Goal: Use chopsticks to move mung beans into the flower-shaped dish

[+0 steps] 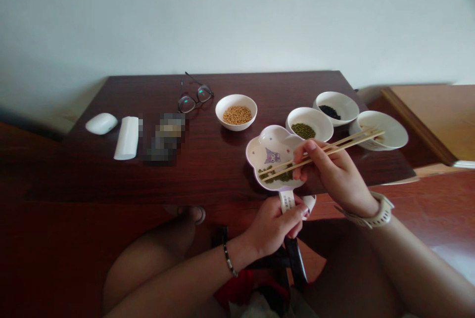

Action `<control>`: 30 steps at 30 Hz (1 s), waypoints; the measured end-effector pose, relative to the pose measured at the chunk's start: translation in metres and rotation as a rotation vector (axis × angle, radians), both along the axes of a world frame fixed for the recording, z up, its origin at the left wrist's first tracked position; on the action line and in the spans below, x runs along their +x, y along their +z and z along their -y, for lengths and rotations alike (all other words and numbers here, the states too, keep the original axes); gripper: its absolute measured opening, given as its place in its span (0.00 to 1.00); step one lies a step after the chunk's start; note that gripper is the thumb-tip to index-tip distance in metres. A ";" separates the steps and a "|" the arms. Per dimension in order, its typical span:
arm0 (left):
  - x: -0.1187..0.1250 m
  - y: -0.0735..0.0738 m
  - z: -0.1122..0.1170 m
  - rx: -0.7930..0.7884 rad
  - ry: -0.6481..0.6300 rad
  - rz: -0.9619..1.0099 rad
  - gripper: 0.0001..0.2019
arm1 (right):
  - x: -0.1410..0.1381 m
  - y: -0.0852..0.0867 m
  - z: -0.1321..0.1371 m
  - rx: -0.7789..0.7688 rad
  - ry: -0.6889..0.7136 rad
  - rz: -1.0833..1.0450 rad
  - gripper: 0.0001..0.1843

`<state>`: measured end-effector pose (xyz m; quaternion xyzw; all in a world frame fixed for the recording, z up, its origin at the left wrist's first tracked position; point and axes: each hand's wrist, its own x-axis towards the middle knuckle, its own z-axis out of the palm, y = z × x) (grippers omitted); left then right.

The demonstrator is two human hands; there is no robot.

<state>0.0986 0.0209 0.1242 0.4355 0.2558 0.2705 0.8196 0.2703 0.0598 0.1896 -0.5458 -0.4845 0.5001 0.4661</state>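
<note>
Two chopsticks (348,146) in right grip (334,172), dish (273,138) beneath

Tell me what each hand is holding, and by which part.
The left hand holds a white, lilac-rimmed, lobed dish by its straight white handle; the right hand grips long, pale wooden-looking chopsticks around mid-length.

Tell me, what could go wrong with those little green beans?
Maybe a couple of things! The left grip holds the dish by its handle, so a tilt might slide the green beans out. The chopsticks are thin and the beans tiny, so one could slip off the tips. Also, the bowl farthest right sits near the side of the table, so an elbow might bump it.
</note>
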 end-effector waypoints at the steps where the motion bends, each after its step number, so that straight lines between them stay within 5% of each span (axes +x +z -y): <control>1: 0.000 0.000 0.000 -0.001 0.003 0.002 0.17 | 0.000 0.000 0.000 -0.002 0.003 0.000 0.24; 30: 0.001 0.000 0.001 0.007 0.001 -0.006 0.16 | -0.002 -0.001 0.000 0.016 0.011 0.004 0.24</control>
